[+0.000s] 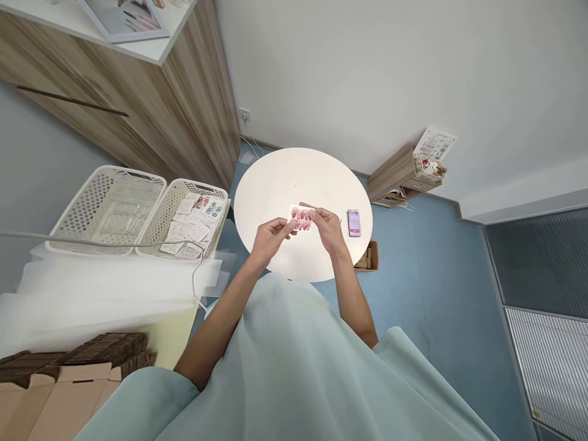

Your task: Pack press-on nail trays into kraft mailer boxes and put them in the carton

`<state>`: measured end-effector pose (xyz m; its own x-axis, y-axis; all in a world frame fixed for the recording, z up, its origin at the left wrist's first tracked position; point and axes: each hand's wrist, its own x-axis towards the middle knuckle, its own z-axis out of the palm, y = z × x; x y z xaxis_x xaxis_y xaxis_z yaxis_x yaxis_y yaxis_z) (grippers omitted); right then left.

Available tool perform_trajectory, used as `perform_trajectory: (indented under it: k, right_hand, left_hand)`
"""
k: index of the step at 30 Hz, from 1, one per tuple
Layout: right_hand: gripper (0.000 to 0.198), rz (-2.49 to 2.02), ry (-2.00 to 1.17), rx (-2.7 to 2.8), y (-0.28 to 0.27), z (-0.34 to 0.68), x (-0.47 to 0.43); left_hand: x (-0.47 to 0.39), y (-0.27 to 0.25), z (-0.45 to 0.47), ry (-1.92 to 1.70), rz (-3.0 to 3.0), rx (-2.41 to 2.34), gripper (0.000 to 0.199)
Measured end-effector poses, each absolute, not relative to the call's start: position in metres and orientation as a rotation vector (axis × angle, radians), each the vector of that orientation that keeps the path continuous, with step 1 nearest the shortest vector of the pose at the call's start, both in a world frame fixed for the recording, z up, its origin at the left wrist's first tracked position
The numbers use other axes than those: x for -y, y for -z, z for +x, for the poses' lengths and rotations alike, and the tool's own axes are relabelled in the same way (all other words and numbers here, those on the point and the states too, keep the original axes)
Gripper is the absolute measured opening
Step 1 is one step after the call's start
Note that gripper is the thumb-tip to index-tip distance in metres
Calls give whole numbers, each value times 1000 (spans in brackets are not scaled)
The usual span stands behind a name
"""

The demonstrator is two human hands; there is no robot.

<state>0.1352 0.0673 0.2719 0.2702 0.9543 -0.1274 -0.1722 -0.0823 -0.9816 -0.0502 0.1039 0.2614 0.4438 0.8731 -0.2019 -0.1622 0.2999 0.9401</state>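
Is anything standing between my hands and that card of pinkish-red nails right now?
Nothing visible: the left hand and right hand both touch the card of nails, one from each side. The phone lies on the round table beyond the right hand, off to the side.

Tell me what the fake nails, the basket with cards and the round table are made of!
Fake nails: probably plastic, glossy, with pale shiny highlights.
Basket with cards: likely matte plastic, seemingly molded with neat rows of holes.
Round table: smooth white top with no grain showing, perhaps laminate or painted wood.
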Motion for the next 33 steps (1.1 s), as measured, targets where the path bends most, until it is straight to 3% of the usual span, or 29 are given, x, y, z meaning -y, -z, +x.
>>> perform_trajectory:
  k: [6, 10, 16, 22, 33]
  right_hand:
    - [48, -1267, -1255, 783, -274, 132, -69]
    - [49, -1249, -1302, 759, -271, 128, -70]
    - [49, -1356, -1181, 834, -271, 127, -70]
    - [48, -1519, -950, 851, -280, 123, -65]
    - [39, -1662, -953, 835, -276, 101, -65]
  left_hand:
    - [-102, -255, -50, -634, 631, -465, 64]
    - [-100, -252, -49, -627, 607, -435, 58]
    - [-100, -252, -50, -671, 712, -561, 55]
    - [-104, -236, -48, -830, 934, -835, 75]
    - [-99, -236, -43, -978, 1177, -1043, 78]
